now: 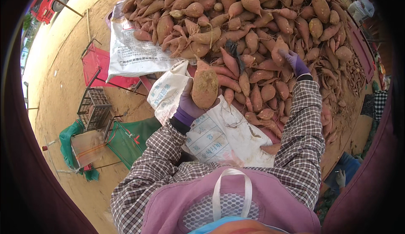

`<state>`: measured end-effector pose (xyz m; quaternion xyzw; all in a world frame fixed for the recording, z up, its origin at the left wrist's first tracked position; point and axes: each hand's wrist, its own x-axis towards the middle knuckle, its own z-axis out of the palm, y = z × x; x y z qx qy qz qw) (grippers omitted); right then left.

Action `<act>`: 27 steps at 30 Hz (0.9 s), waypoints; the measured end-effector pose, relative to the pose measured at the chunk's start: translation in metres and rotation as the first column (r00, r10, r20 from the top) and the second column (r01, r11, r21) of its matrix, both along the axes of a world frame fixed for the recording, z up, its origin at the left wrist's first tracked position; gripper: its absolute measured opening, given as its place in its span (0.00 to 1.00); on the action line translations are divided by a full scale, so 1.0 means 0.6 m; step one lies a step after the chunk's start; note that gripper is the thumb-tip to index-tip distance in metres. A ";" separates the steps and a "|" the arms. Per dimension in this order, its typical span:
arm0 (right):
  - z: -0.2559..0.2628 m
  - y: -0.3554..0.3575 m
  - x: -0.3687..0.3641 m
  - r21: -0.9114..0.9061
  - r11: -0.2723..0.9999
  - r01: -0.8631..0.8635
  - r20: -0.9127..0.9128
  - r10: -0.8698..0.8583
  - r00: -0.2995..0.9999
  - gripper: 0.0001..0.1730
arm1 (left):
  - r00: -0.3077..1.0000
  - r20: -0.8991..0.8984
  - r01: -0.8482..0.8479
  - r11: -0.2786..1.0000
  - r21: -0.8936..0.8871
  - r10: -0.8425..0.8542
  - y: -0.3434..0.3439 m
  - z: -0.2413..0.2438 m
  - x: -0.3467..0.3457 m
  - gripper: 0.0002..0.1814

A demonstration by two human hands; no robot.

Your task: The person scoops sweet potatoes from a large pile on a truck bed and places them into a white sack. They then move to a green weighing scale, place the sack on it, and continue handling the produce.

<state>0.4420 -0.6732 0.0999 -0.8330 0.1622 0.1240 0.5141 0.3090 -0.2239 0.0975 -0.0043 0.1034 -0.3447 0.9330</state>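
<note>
In my left hand (186,103), gloved in purple, lies a large sweet potato (205,87) with soil caked on its skin. My right hand (294,61), in a matching glove, reaches into the heap and has its fingers around another sweet potato (279,51) at the pile's surface. The big heap of sweet potatoes (253,41) fills the area ahead, many with thin roots attached. A white woven sack (218,139) with blue print spreads before me, under and beside the nearest tubers. Some dark scrap (234,53) is caught among them.
Another printed white sack (136,58) lies left of the heap. Farther left stand a red mesh-sided frame (98,64), a plastic crate (95,107) and a green mesh-sided frame (136,136) on bare ground. A co-worker's gloved hand (340,178) shows at lower right; a red truck (47,0) is upper left.
</note>
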 end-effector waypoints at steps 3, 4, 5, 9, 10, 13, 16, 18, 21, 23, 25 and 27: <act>-0.101 -0.011 -0.162 0.335 0.942 0.001 0.251 -0.091 0.964 0.44 | 0.997 -0.006 0.081 0.988 -0.131 -0.083 0.083 -0.015 -0.107 0.37; -0.096 0.047 -0.193 0.600 0.797 0.065 0.197 -0.226 0.954 0.44 | 0.999 0.001 0.054 0.986 -0.160 -0.054 0.129 -0.018 -0.148 0.36; -0.079 0.111 -0.242 0.806 0.573 0.151 0.067 -0.341 0.938 0.44 | 1.000 0.008 0.030 0.996 -0.082 -0.029 0.185 -0.023 -0.187 0.36; 0.039 0.331 -0.421 0.955 0.282 -0.090 0.080 0.048 0.996 0.58 | 0.980 -0.044 -0.182 0.958 0.220 0.196 0.397 -0.010 -0.363 0.36; 0.029 0.388 -0.441 0.948 0.286 -0.139 0.115 0.099 0.988 0.59 | 0.968 -0.004 -0.244 0.949 0.199 0.250 0.440 -0.003 -0.409 0.35; -0.027 0.569 -0.503 0.989 0.138 -0.057 0.011 0.318 0.948 0.52 | 0.863 -0.169 -0.407 0.853 0.327 0.477 0.529 -0.002 -0.508 0.34; 0.041 0.833 -0.538 0.992 -0.042 0.121 -0.056 0.713 0.699 0.45 | 0.785 0.007 -0.479 0.598 0.643 0.620 0.616 -0.074 -0.545 0.35; -0.008 0.953 -0.527 0.997 0.007 -0.082 0.055 0.685 0.726 0.38 | 0.700 0.024 -0.456 0.421 0.784 0.713 0.631 -0.092 -0.545 0.35; 0.023 1.003 -0.502 0.897 0.340 -0.282 0.039 0.575 0.817 0.33 | 0.612 0.160 -0.379 0.110 0.919 0.775 0.647 -0.097 -0.509 0.36; 0.029 0.942 -0.472 0.783 0.527 -0.332 0.109 0.409 0.906 0.32 | 0.672 0.402 -0.382 -0.174 0.908 0.621 0.648 -0.109 -0.495 0.36; 0.037 0.792 -0.424 0.644 0.683 -0.344 0.316 0.171 0.933 0.29 | 0.760 0.576 -0.458 -0.380 0.804 0.301 0.607 -0.102 -0.445 0.35; 0.020 0.608 -0.381 0.457 0.888 -0.048 0.320 -0.114 0.940 0.23 | 0.794 0.605 -0.552 -0.482 0.680 -0.057 0.478 -0.031 -0.364 0.34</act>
